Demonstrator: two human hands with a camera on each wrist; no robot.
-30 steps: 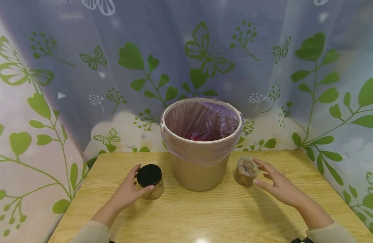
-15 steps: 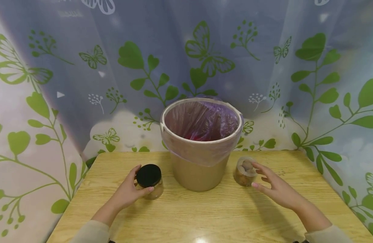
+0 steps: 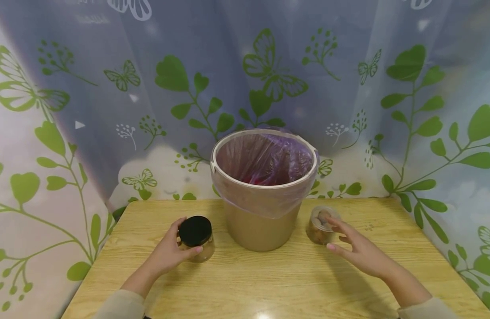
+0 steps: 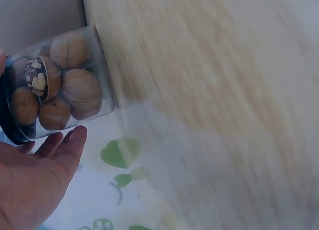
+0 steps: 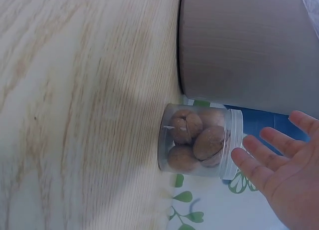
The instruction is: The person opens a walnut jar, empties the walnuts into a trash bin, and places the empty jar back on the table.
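Observation:
On the left of the table stands a clear jar with a black lid (image 3: pixel 195 231), full of round nuts that look like walnuts (image 4: pixel 79 88), one cracked. My left hand (image 3: pixel 168 249) holds it near the lid, thumb in front and fingers on the far side. A second clear jar (image 5: pixel 230 140) with walnuts (image 5: pixel 209 141) in it stands right of the bucket. Beside it my right hand (image 3: pixel 360 251) is spread with fingers fairly straight. Its fingertips (image 5: pixel 240 155) are near the clear rim; whether they touch it I cannot tell.
Between the jars stands a beige bucket (image 3: pixel 262 235) with a white rim and a purple plastic liner (image 3: pixel 297 161); something red lies inside. The wooden table (image 3: pixel 245 283) ends at a leaf-and-butterfly printed curtain (image 3: pixel 197 40) behind and at the sides.
My right hand has shifted slightly left, its fingers coming closer over the rim of the right jar. My left hand, both jars and the bucket look nearly still.

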